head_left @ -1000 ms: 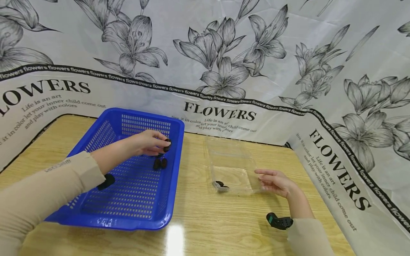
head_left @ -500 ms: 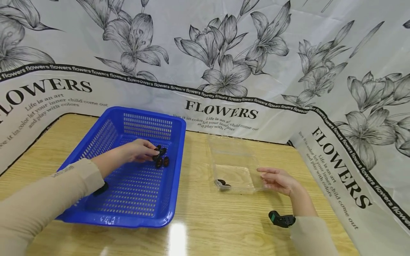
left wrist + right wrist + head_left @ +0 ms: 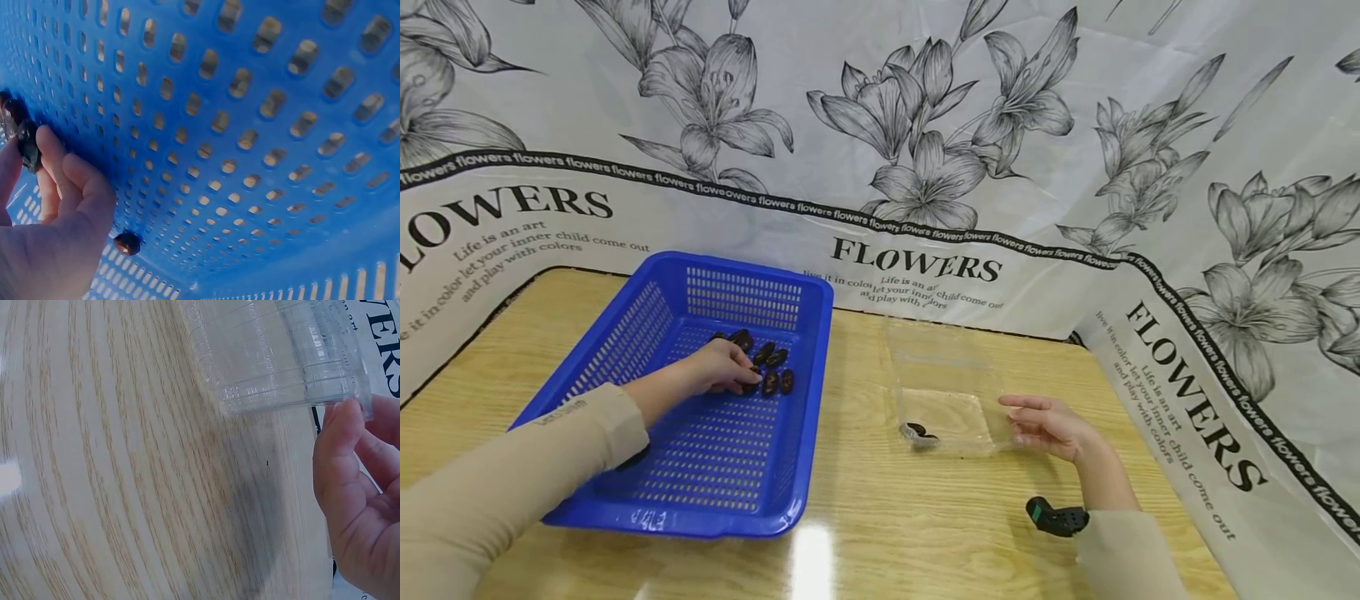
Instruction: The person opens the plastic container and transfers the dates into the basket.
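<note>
Inside the blue plastic basket (image 3: 816, 400), my left hand (image 3: 718, 367) reaches low over the mesh floor and pinches a dark brown date (image 3: 29, 147) between thumb and fingers. Several glossy dates (image 3: 786, 382) lie close around the fingertips, toward the basket's right wall. Part of the group is hidden behind the hand. To the right, a clear plastic box (image 3: 951, 421) with its lid raised stands on the table, a few dark dates (image 3: 915, 430) in its front left corner. My right hand (image 3: 353, 481) pinches the box's right edge with thumb and fingers.
The wooden table (image 3: 880, 517) carries both containers, with the basket at left. A white cloth with printed flowers (image 3: 925, 179) hangs behind and to the right. A black wrist device (image 3: 1056, 517) sits at my right sleeve.
My left hand has moved left from near the basket's right wall and lowered to its floor, uncovering more dates. The right hand stays on the box's edge.
</note>
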Demonstrator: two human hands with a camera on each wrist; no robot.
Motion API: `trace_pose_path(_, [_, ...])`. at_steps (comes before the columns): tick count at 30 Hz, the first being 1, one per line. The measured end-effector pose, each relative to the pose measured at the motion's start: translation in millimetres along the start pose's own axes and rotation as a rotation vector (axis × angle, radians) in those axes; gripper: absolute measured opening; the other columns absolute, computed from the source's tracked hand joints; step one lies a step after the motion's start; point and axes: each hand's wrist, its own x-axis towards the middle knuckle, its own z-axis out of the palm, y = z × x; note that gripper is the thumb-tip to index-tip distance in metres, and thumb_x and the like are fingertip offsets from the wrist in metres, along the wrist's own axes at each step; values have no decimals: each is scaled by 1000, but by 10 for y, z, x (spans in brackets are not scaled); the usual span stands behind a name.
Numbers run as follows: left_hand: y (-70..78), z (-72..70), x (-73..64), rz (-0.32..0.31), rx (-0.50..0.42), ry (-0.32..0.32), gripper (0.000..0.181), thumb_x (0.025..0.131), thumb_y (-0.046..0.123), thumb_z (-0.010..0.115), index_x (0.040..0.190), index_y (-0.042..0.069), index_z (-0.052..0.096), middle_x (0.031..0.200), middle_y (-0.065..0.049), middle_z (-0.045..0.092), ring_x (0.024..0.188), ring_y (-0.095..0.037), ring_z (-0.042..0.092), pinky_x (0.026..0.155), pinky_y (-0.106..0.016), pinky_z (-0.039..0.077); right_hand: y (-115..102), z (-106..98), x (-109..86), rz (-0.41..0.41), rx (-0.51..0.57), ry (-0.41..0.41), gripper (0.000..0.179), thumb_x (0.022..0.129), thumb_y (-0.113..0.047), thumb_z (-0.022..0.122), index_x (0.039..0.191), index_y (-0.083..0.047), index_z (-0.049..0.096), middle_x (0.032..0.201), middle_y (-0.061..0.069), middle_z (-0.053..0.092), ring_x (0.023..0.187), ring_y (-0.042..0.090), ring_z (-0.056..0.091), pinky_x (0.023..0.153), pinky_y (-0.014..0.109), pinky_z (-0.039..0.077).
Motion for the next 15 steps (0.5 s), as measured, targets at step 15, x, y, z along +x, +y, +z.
trace_pose_path(15, [-12,-36,-9,56,96,31,19,78,2,69,91,-6,57,88,-11,57,62,-11,60,57,-25,45,15,3,12,-7,-2,3,24,95,-3,51,113,-12,62,84,4,60,68,11,60,59,20,51])
